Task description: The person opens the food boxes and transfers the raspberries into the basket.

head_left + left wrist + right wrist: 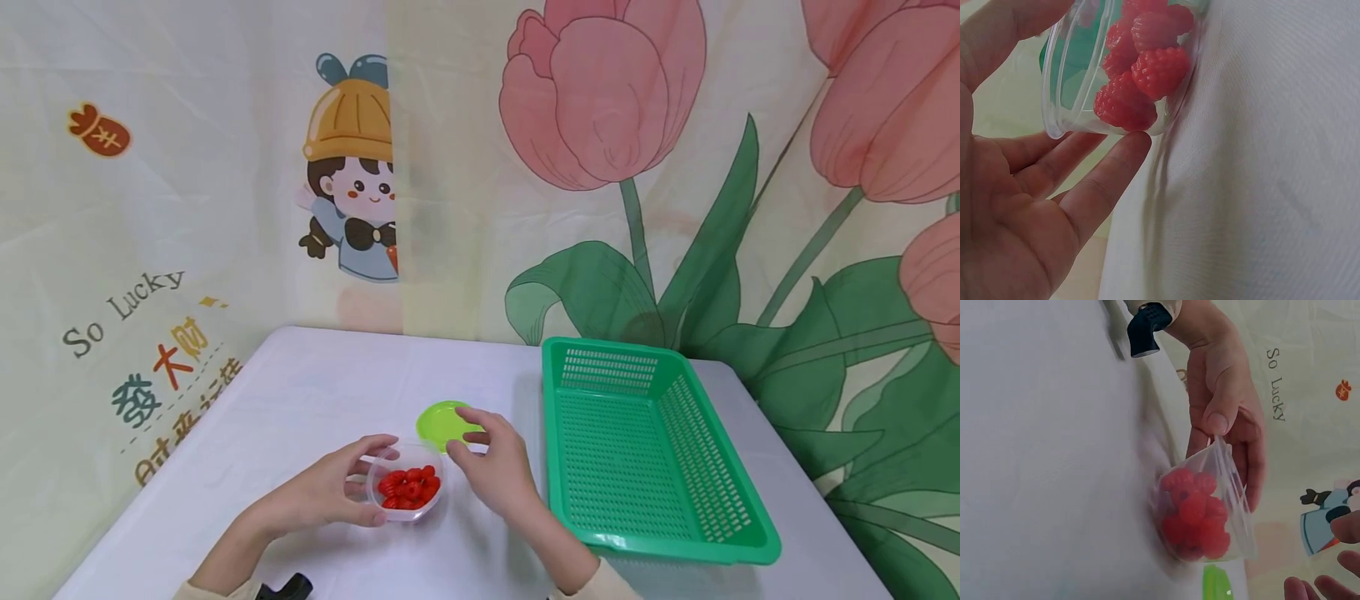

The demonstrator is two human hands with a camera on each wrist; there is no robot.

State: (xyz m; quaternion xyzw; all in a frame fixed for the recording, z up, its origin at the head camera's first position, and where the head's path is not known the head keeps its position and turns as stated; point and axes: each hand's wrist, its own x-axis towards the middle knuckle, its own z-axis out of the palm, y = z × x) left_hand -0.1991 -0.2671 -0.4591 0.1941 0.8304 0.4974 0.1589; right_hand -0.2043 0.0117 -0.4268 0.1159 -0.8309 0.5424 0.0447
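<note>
A small clear plastic tub (409,516) stands on the white table with several red raspberries (409,487) inside. My left hand (318,492) holds the tub from its left side, thumb near the front and fingers around the back. In the left wrist view, a fingertip (1138,142) touches the tub's lower wall. To the right of the tub, my right hand (498,467) hovers with spread, slightly bent fingers, holding nothing. Beneath its fingertips lies a lime-green round lid (437,423), just behind the tub and partly covered by the hand in the head view.
A large green plastic basket (553,433) sits on the right side of the table (330,383). Close to the left sleeve, a black object (291,587) shows at the bottom edge. Behind the table hangs a printed backdrop (457,208) with tulips.
</note>
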